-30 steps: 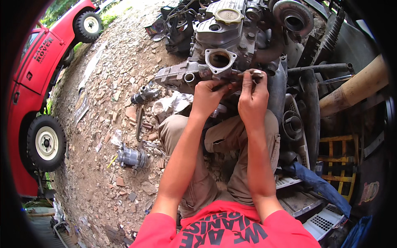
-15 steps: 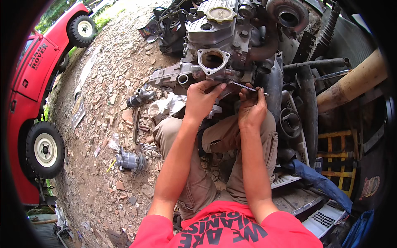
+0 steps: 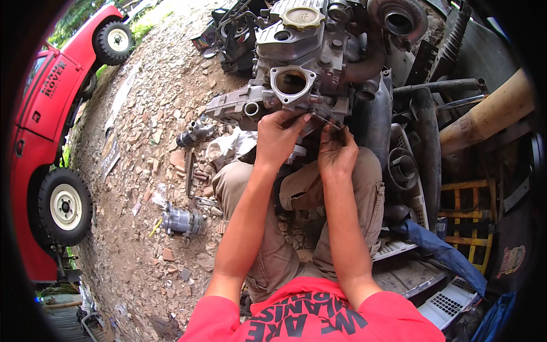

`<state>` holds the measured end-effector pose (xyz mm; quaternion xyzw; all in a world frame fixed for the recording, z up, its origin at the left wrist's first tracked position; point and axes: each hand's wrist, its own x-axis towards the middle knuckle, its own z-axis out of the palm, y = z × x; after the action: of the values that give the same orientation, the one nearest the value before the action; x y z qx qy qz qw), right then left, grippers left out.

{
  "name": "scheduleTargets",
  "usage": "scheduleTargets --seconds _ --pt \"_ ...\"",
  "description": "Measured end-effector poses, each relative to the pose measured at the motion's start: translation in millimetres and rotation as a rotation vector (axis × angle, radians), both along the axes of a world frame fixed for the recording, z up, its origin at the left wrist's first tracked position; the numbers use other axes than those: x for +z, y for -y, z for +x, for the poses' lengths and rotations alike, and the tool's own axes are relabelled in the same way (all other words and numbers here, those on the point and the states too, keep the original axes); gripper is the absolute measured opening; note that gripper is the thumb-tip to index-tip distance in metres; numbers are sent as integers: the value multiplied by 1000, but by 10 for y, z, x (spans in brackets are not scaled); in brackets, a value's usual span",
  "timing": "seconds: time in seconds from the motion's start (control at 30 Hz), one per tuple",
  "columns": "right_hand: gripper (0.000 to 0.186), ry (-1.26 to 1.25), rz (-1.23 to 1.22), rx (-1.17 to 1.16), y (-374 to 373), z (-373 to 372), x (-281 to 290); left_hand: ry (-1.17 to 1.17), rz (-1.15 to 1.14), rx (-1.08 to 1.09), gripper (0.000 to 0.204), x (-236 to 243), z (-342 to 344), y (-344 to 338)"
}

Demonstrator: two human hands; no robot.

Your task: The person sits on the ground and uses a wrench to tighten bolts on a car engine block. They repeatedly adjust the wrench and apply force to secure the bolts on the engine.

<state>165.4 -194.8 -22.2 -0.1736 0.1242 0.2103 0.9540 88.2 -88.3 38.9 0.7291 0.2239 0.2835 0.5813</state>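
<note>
A greasy metal engine point(image 3: 293, 48) stands in front of me, with a round gold cap on top and a three-cornered flange point(image 3: 292, 85) around an open port. Just below the flange, my left hand point(image 3: 277, 139) is closed, fingertips pinched against the engine's front; what they hold is hidden. Close on its right, my right hand point(image 3: 337, 153) is closed on a slim metal spanner point(image 3: 333, 123), whose far end reaches the engine near my left fingertips. Most of the spanner is covered by my fingers or blurred against the dark metal.
A pulley-fronted compressor point(image 3: 181, 221) lies on the stony ground point(image 3: 131, 245) to my left, near several loose tools and a white plastic bag point(image 3: 239, 142). Pipes, a bamboo pole point(image 3: 484, 117) and crates crowd the right. A red vehicle point(image 3: 45, 125) stands far left.
My right hand has moved left and slightly up, closer to my left hand, and the spanner has swung with it. My left hand stays in nearly the same place.
</note>
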Motion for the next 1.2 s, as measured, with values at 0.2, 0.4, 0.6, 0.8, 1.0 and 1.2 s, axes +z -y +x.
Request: scheduleTargets --seconds 0.2,0.4,0.6,0.8,1.0,1.2 --pt "21 378 -312 -136 6 -131 364 -23 5 21 21 -8 15 -19" --pt "22 1053 -867 -113 35 -162 774 28 -237 -92 22 -14 13 -63" --pt "23 876 -615 -72 90 -210 849 22 -241 -99 22 -17 -1 -68" --pt "23 354 -379 -103 139 -11 416 24 -319 -93 25 5 2 -48" --pt "20 37 -72 -5 78 43 103 22 -250 -92 24 -26 17 -31" --pt "20 9 10 -83 -57 -127 84 23 -208 -42 22 -45 36 -21"
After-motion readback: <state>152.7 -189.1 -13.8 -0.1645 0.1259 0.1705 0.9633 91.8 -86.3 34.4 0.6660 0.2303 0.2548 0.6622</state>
